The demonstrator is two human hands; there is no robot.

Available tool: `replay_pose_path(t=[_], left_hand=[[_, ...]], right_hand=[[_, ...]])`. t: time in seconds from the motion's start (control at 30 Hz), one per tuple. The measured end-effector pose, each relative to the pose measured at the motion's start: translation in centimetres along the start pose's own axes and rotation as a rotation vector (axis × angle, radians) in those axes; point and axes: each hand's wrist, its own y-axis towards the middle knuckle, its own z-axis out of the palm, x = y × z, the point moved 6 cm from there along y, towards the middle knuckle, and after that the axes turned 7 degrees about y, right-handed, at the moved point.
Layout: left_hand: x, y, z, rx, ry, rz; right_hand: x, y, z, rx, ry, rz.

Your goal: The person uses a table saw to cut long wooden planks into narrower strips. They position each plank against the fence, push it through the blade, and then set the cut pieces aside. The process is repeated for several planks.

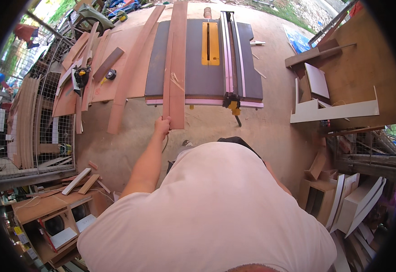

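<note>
My left hand (162, 124) is closed on the near left corner of a long reddish-brown wooden board (178, 104). The board lies lengthwise over the dark top of a table saw (197, 84), and its near end overhangs the front edge. A lengthwise line shows along its left part; whether that is a second strip I cannot tell. Some thin shavings rest on it. To its right are the saw's yellow insert plate (214, 50) and the rip fence (229, 59). My right hand is hidden by my body; only a bit of that arm shows.
Left of the saw, a work surface holds loose boards (132, 68), a tape measure (111, 74) and a handheld power tool (80, 77). A bench with white panels (338, 110) stands at right. Offcuts lie on a wooden cabinet (39, 206) behind me at left; white boxes (358, 206) stand behind right.
</note>
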Motion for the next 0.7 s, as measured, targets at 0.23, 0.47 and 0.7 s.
replay_pose_path(t=[0.23,0.47,0.7], left_hand=[[1.0,1.3,-1.9,-0.012,0.002,-0.072],[0.2,1.3,-2.7,0.025,0.063,-0.073],[0.9,1.7,-3.5,-0.026,0.142,-0.041]], right_hand=[[5.5,-1.4,2.0,0.025,-0.281,-0.038],[17.6,-0.2,7.4,0.130,-0.263,-0.082],[29.0,3.4,15.2,0.021,-0.083,-0.346]])
